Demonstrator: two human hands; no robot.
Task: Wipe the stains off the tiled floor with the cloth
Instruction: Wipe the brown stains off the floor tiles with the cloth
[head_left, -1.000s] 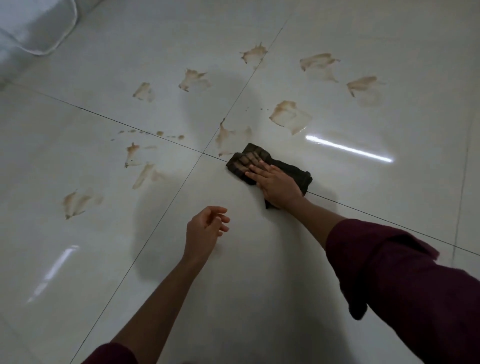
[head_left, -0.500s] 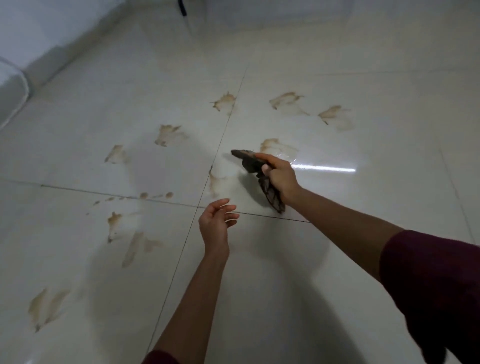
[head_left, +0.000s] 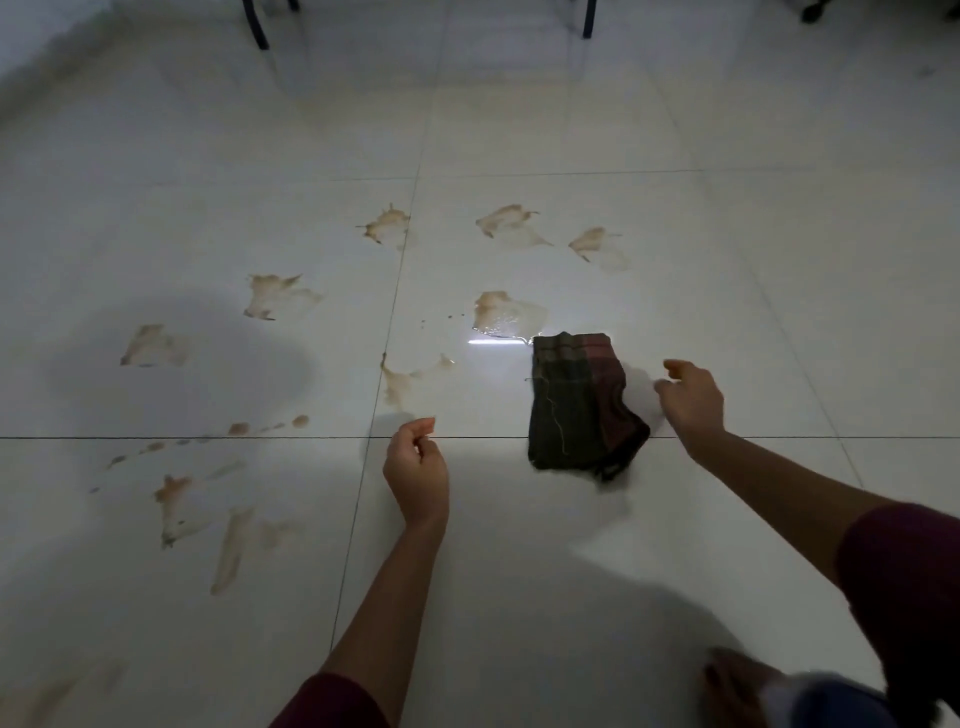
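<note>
A dark checked cloth (head_left: 582, 405), folded, lies flat on the white tiled floor (head_left: 519, 545). My right hand (head_left: 693, 402) hovers just right of it, fingers loosely apart, holding nothing. My left hand (head_left: 415, 470) hangs over the tile joint with its fingers curled and empty. Several brown stains mark the tiles: a wet one (head_left: 506, 314) just beyond the cloth, a faint smear (head_left: 400, 382) left of it, others farther back (head_left: 511, 223) and to the left (head_left: 275, 296).
Dark furniture legs (head_left: 255, 23) stand at the far edge of the floor. A bare foot (head_left: 737, 691) shows at the bottom right. A bright light reflection (head_left: 493, 340) lies beside the cloth.
My right hand lifted the cloth off the floor, carried it right and let go; the cloth now lies on the tile. The camera tilted up, showing more floor.
</note>
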